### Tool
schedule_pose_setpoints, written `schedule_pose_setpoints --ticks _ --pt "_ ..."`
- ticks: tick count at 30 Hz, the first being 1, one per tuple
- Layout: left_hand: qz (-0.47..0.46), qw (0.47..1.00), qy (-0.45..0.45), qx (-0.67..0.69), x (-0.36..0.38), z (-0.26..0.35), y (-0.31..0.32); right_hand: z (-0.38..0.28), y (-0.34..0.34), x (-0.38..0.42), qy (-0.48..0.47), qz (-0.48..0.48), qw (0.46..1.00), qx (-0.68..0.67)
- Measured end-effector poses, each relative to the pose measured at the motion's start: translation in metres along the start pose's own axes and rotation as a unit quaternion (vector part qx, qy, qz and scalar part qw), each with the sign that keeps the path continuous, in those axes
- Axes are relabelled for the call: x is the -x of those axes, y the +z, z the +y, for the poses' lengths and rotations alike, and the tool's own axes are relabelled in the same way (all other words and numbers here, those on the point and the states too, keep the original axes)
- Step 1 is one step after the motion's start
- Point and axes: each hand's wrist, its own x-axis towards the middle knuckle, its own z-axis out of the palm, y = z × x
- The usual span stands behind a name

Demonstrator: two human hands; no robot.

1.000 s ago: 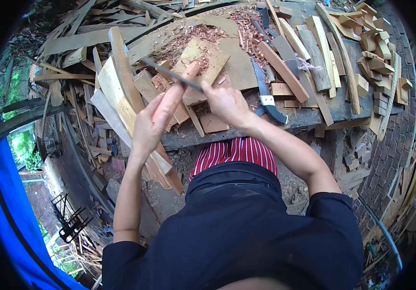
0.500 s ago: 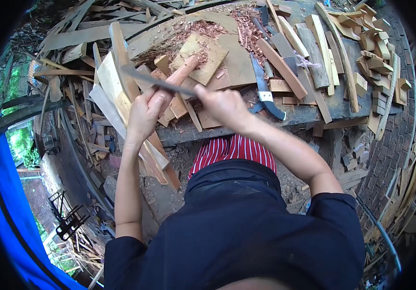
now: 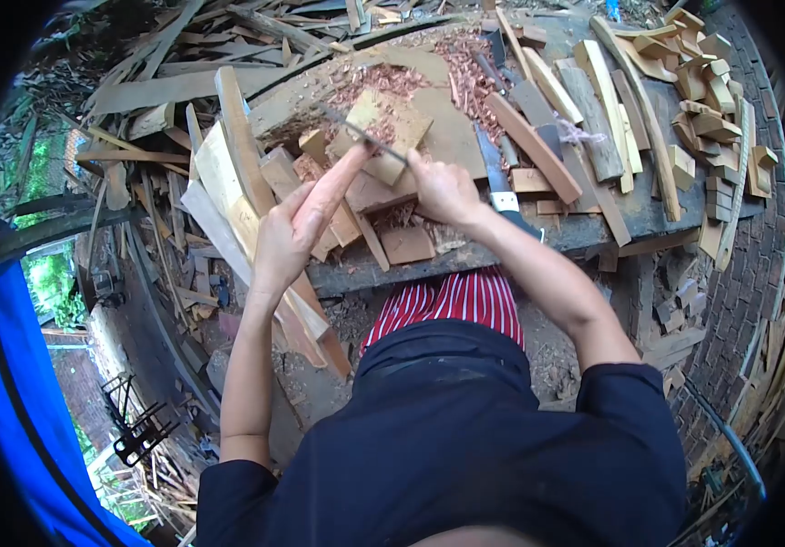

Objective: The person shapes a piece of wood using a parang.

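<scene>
My left hand (image 3: 283, 242) is wrapped round the near end of a smoothed, reddish wooden stick (image 3: 333, 187), thumb lying along it. The stick's far end reaches over a square pale wood block (image 3: 413, 117) on the workbench. In my right hand (image 3: 447, 191) is a long-bladed knife (image 3: 351, 128); its thin dark blade points away to the left and crosses the stick near its far end. My fist hides the knife's handle. Reddish shavings (image 3: 392, 82) lie on and behind the block.
A machete (image 3: 502, 182) with a black and white handle lies right of my right hand on the bench (image 3: 374, 273). Several wooden strips (image 3: 538, 146) lie beyond it, and cut blocks (image 3: 712, 118) are piled far right. Long boards (image 3: 228, 196) lean at the bench's left.
My right hand has moved forward and right, carrying the blade from near my left hand toward the stick's far end. The left hand has shifted slightly, still gripping the stick.
</scene>
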Motion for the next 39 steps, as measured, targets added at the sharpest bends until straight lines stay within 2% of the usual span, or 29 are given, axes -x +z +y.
schedule_pose_setpoints --ticks 1,2,4,6,8,9,12,14,16,18,19,20,22,23,24,25,26,28,29,30,32,34,36,37,39 --pt "-0.044 0.993 -0.103 0.039 -0.002 0.015 -0.006 -0.010 -0.009 0.002 -0.005 -0.020 1.000 -0.007" --pt "-0.052 0.992 -0.105 0.042 -0.001 0.013 -0.002 -0.021 -0.011 0.013 -0.005 -0.046 0.999 -0.018" --pt "-0.003 1.000 -0.004 0.009 -0.001 0.003 -0.001 -0.037 -0.014 0.027 -0.059 -0.044 0.997 -0.035" --pt "-0.006 1.000 -0.012 0.017 0.004 -0.002 -0.001 -0.040 -0.023 0.023 -0.018 -0.120 0.993 -0.011" --pt "-0.002 0.999 -0.009 0.036 0.003 -0.003 -0.002 -0.002 0.007 0.006 0.038 -0.060 0.997 -0.007" --pt "0.002 0.999 -0.006 0.033 0.005 -0.001 -0.005 0.005 0.002 0.000 0.048 -0.026 0.998 -0.011" --pt "0.000 1.000 -0.007 0.006 0.002 0.005 -0.001 0.000 0.000 0.008 0.014 -0.020 1.000 -0.003" --pt "-0.004 0.999 -0.021 0.035 0.001 0.006 -0.003 -0.027 -0.013 0.021 0.002 -0.075 0.997 -0.022" --pt "-0.008 0.999 -0.029 0.010 0.002 0.010 -0.004 -0.031 -0.015 0.029 -0.060 -0.040 0.997 -0.023" --pt "-0.008 1.000 -0.023 0.018 0.005 0.010 -0.004 -0.007 0.000 0.009 0.040 -0.091 0.995 -0.011" --pt "-0.004 1.000 -0.022 0.013 0.007 0.004 -0.002 0.005 0.004 0.004 0.049 -0.069 0.996 -0.006" --pt "0.001 1.000 0.003 -0.015 0.007 -0.007 0.003 0.019 0.013 0.002 0.019 -0.018 1.000 -0.007" --pt "0.004 0.999 0.027 -0.044 0.007 -0.012 0.002 0.021 0.014 0.006 -0.005 -0.009 1.000 0.011" --pt "-0.044 0.992 -0.076 0.095 0.009 -0.014 0.000 0.025 0.017 0.009 -0.004 -0.008 1.000 0.009" --pt "-0.086 0.953 -0.177 0.230 0.010 -0.013 -0.004 0.028 0.019 0.006 0.026 -0.037 0.999 -0.002" --pt "-0.080 0.892 -0.239 0.374 0.012 -0.003 -0.003 0.030 0.022 0.004 0.053 -0.066 0.996 -0.015" --pt "-0.073 0.894 -0.240 0.372 0.014 -0.006 0.000 0.032 0.024 0.005 0.046 -0.065 0.997 -0.018" --pt "-0.079 0.755 -0.293 0.581 0.014 -0.010 0.008 0.033 0.023 0.006 0.066 -0.050 0.994 -0.067" --pt "-0.070 0.720 -0.308 0.618 0.015 -0.009 0.015 0.040 0.030 0.004 0.073 -0.049 0.993 -0.082" --pt "-0.067 0.719 -0.309 0.619 0.015 -0.011 0.019 0.037 0.027 0.003 0.071 -0.051 0.993 -0.083" --pt "-0.080 0.652 -0.303 0.690 0.015 -0.021 0.030 0.034 0.019 0.004 0.087 -0.046 0.990 -0.103" --pt "-0.084 0.658 -0.293 0.688 0.018 -0.027 0.032 0.025 0.009 0.005 0.073 -0.046 0.992 -0.096" --pt "-0.059 0.721 -0.256 0.641 0.016 -0.029 0.035 0.011 -0.002 0.007 0.061 -0.044 0.993 -0.090" --pt "-0.059 0.720 -0.257 0.642 0.014 -0.027 0.032 0.001 -0.009 0.009 0.046 -0.048 0.995 -0.076" --pt "-0.082 0.684 -0.256 0.678 0.007 -0.024 0.023 -0.008 -0.007 0.010 0.003 -0.039 0.998 -0.044"
